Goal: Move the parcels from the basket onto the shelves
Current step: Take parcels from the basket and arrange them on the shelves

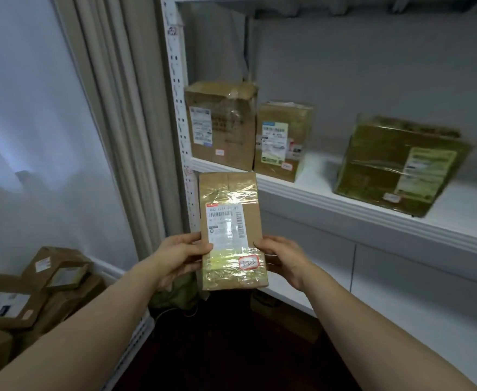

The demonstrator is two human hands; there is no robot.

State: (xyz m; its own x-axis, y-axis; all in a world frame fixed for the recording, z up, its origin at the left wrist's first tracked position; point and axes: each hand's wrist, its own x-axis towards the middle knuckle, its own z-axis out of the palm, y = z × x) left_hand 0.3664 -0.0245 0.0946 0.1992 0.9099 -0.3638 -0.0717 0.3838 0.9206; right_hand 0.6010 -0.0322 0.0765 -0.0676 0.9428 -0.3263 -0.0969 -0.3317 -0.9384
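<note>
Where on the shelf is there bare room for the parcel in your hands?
The widest bare patch of the shelf lies between the middle box and the right box. A smaller strip shows right of the right box, running out of frame. The left end is crowded: the left box and middle box stand close together by the post.

Left wall [34,94] pale, with a white skirting board [109,270] at its foot. Beige pleated curtain [118,94] hangs beside it. Rear wall [372,66] grey. Floor [231,356] dark brown. Lighting cool and dim.
</note>
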